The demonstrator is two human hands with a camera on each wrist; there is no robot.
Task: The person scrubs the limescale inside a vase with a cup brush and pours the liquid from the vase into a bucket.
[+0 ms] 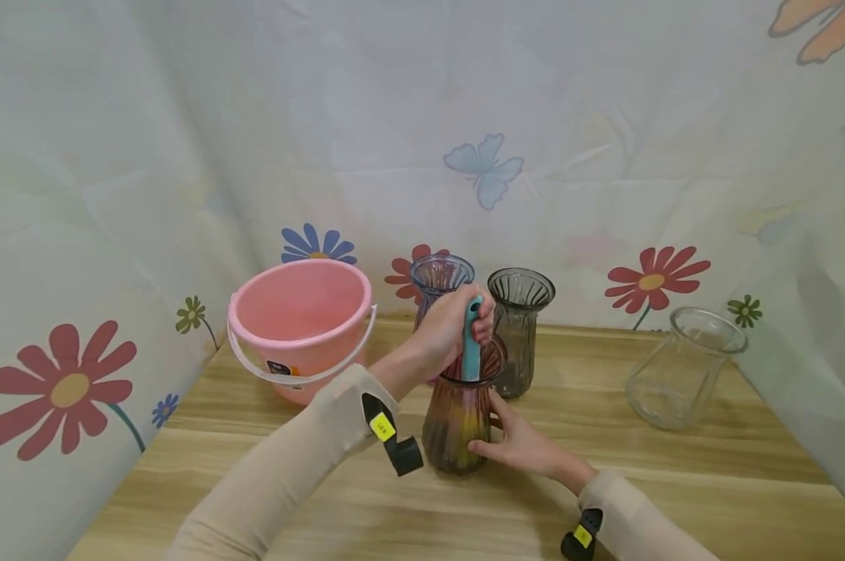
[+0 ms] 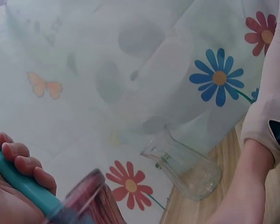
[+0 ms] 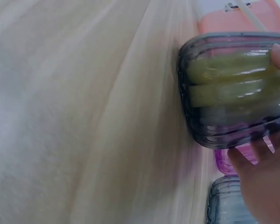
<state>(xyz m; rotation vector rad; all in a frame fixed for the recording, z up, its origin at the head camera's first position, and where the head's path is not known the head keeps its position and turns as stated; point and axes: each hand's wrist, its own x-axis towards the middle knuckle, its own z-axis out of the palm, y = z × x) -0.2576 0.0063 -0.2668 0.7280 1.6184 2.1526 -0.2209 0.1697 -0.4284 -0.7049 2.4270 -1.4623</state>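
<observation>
My left hand (image 1: 447, 327) grips the teal handle of a bottle brush (image 1: 471, 351), fingers wrapped around it. The brush stands in the mouth of a brownish-purple ribbed glass vase (image 1: 457, 440), and its yellowish head (image 3: 233, 91) shows through the glass in the right wrist view. Low on the vase's right side, my right hand (image 1: 524, 446) holds it, thumb in front and fingers behind. In the left wrist view, the teal handle (image 2: 30, 189) crosses the palm, with the vase's flared rim (image 2: 91, 186) beyond it. The vase stands upright on the wooden table (image 1: 570, 499).
A pink bucket (image 1: 299, 347) with a white handle stands to the left. Behind the held vase are a bluish-purple vase (image 1: 440, 273) and a dark grey one (image 1: 521, 335). A clear glass vase (image 1: 675, 382) is at the right. Flowered cloth (image 1: 570, 101) hangs around the table.
</observation>
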